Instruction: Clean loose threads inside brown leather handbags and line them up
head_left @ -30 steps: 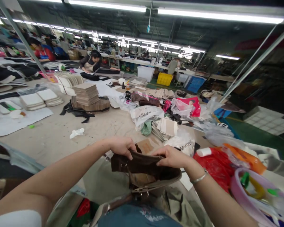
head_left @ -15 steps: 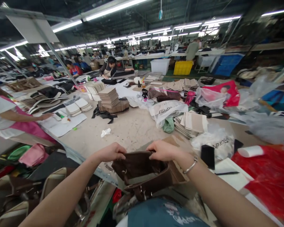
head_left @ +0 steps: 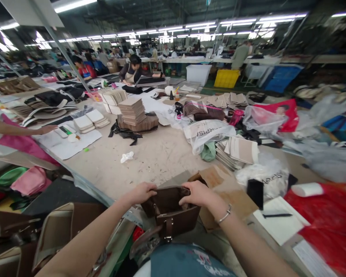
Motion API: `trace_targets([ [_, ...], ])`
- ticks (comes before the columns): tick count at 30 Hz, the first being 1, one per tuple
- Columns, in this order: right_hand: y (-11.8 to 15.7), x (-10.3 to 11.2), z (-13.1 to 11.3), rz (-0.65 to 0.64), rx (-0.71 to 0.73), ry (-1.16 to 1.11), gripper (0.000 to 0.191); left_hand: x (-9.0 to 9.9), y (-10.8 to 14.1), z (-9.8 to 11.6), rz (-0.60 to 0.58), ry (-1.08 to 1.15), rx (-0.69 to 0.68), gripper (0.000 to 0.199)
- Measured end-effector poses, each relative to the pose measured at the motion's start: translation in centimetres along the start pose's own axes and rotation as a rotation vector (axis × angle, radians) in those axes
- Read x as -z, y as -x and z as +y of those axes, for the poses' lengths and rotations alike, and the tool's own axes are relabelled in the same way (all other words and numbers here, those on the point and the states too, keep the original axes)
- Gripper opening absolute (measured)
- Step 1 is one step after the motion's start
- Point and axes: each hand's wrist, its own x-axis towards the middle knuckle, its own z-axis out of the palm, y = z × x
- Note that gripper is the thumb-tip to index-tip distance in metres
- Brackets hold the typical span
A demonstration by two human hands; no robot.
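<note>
A dark brown handbag stands at the table's near edge, right in front of my body, with its mouth gaping upward. A strap and metal fittings show on the side facing me. My left hand is closed on the bag's far left rim, thumb and fingers pinching it. My right hand grips the far rim at the right, its thumb inside the opening. The bag's inside is dark and its bottom is hidden. Brown paper lies on the table just right of the bag.
More brown bags sit at lower left. A black phone, a notepad with a pen and red plastic lie at right. Stacked panels stand farther back. A co-worker's hand rests at the left edge.
The bag has turned and become more upright, uncovering more brown paper at right. My right hand has shifted along the rim, its thumb now inside. The camera view has tilted slightly.
</note>
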Motion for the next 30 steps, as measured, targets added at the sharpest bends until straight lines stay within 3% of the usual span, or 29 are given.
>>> trace_targets([
  [4, 0.5, 0.3, 0.6, 0.061, -0.159, 0.079, 0.027, -1.0, -1.3, -0.2, 0.079, -0.034, 0.011, 0.024],
  [7, 1.9, 0.1, 0.3, 0.171, -0.234, 0.063, 0.045, -1.0, -2.2, -0.7, 0.085, -0.045, 0.063, 0.024],
  [10, 4.4, -0.5, -0.4, 0.331, -0.222, 0.033, 0.06, -1.0, -2.7, -0.7, 0.08, -0.034, 0.096, 0.022],
  [15, 8.4, -2.9, -0.5, 0.457, -0.209, -0.096, 0.067, -1.7, -2.1, 1.6, 0.137, -0.103, 0.166, 0.022],
  [19, 9.1, -6.1, -1.1, 0.533, -0.232, -0.151, 0.074, -2.7, -1.2, 4.2, 0.191, -0.199, 0.234, 0.022],
  [23, 8.9, -9.2, -2.5, 0.674, -0.238, -0.186, 0.07, -3.9, -0.1, 6.5, 0.227, -0.254, 0.14, 0.024],
  [26, 9.4, -10.5, -2.5, 0.761, -0.228, -0.228, 0.077, -4.3, 0.6, 7.0, 0.19, -0.254, 0.003, 0.027],
  [30, 11.6, -10.3, -0.2, 0.749, -0.22, -0.385, 0.094, -2.0, 0.3, 6.4, 0.051, -0.25, -0.214, 0.029],
])
